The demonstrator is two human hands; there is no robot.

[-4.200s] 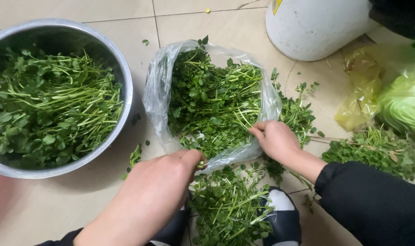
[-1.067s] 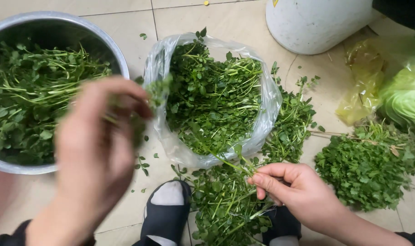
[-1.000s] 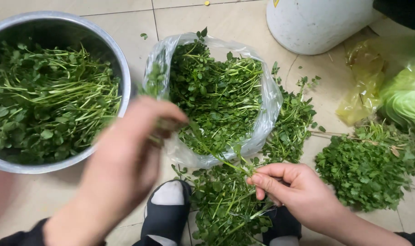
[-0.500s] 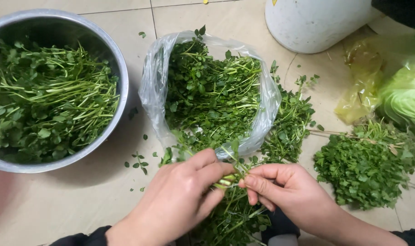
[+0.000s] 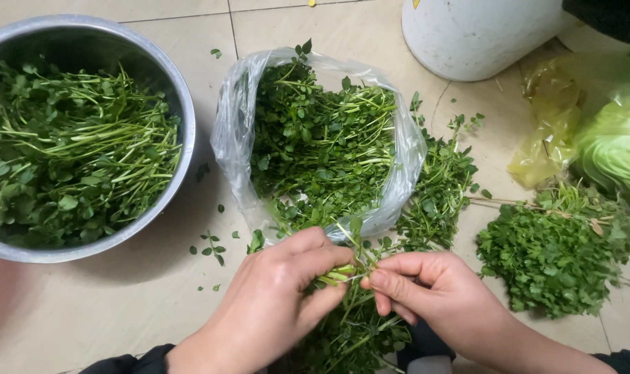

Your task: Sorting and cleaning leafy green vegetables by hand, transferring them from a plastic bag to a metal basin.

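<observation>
Green stems fill most of the floor here, and both hands meet over a small bunch of leafy sprigs (image 5: 348,271) low in the middle of the view. The left hand (image 5: 277,305) comes in from the bottom left with its fingers curled, thumb and forefinger pinching the pale stalk ends of the bunch. The right hand (image 5: 426,291) reaches in from the bottom right, its fingertips closed on the same stalks, so the two hands almost touch with the sprigs held between them. Directly under the hands lies a loose heap of greens (image 5: 353,336) on the tiled floor (image 5: 86,312). Just beyond the hands, a clear plastic bag (image 5: 235,138) sits open and full of the same leafy herb, its near edge touching the held sprigs. More greens spill out beside the bag on its right (image 5: 439,187). To the left, well apart from the hands, a round metal bowl (image 5: 180,104) holds a mound of longer-stemmed greens. On the right a separate pile of small-leaved herbs (image 5: 550,249) rests on the floor, and behind it a pale cabbage in a yellowish bag (image 5: 606,145). A white bucket (image 5: 474,34) stands at the top of the view. Scattered loose leaves (image 5: 211,246) dot the tiles between bowl and bag.
</observation>
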